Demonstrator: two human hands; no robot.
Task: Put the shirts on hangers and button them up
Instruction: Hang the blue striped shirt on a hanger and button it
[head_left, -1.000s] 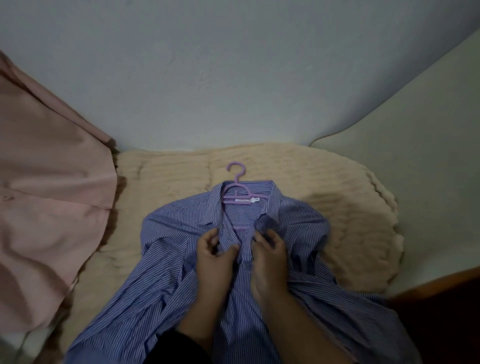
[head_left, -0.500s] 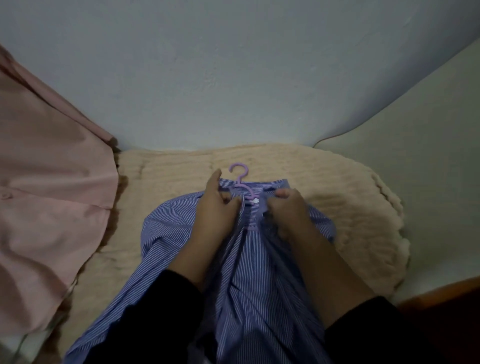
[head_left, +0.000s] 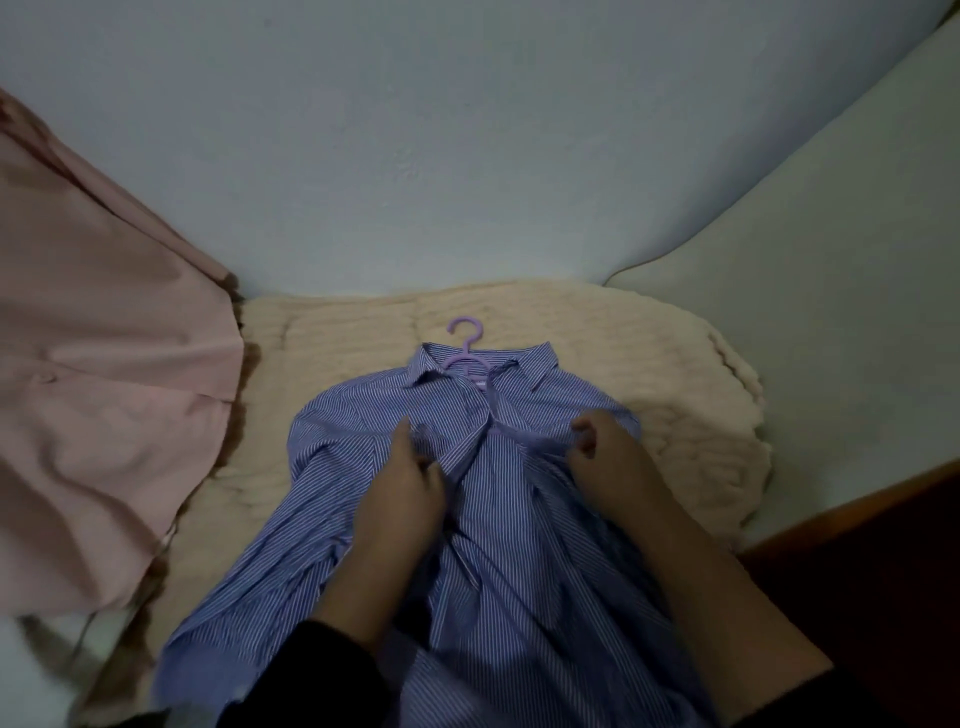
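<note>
Head view: a cream fuzzy blanket (head_left: 597, 332) covers the surface below a pale blue wall (head_left: 467, 130). At its centre lies the striped shirt (head_left: 519, 545) on a purple hanger (head_left: 466, 340). The left hand (head_left: 402, 493) pinches fabric; the right hand (head_left: 602, 457) grips cloth. A pink garment (head_left: 104, 389) hangs at nine o'clock.

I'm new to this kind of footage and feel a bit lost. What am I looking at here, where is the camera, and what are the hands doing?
There is no machine here: a person wears one wide camera on the head, looking forward and down at their own two hands. A blue striped shirt lies on a cream fuzzy blanket, already on a purple hanger whose hook pokes out past the collar. The left hand rests on the shirt front and seems to pinch the cloth by the placket. The right hand, fingers curled, gathers cloth on the other side. A pink garment lies to the left.
</note>
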